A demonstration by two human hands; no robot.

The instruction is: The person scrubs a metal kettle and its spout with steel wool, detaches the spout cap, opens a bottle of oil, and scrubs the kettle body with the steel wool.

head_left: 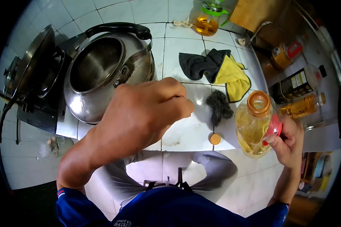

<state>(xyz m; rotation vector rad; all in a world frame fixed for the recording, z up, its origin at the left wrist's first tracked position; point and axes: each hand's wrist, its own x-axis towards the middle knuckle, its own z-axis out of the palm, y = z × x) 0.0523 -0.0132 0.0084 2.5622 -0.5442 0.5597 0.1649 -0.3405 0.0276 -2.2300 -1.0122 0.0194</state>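
My left hand [151, 108] is raised over the counter in front of the kettle, its fingers curled closed; whatever they hold, if anything, is hidden. On the right, my right hand [288, 142] grips the red handle of a clear plastic bottle [254, 130] with yellowish liquid inside. The bottle's orange neck is uncapped. An orange cap [215, 139] lies near the counter's front edge, below a dark scouring pad [219, 108]. Behind the pad lies a crumpled black and yellow cloth [219, 68]. The large steel kettle [110, 72] has its lid off and its black handle up.
A stove with a pan [34, 64] is at the far left. A green-lidded glass jug [207, 23] stands at the back, beside pale shells or peels [182, 24]. Several bottles, one amber [301, 106], are on the right. The counter's front edge [185, 150] runs before my legs.
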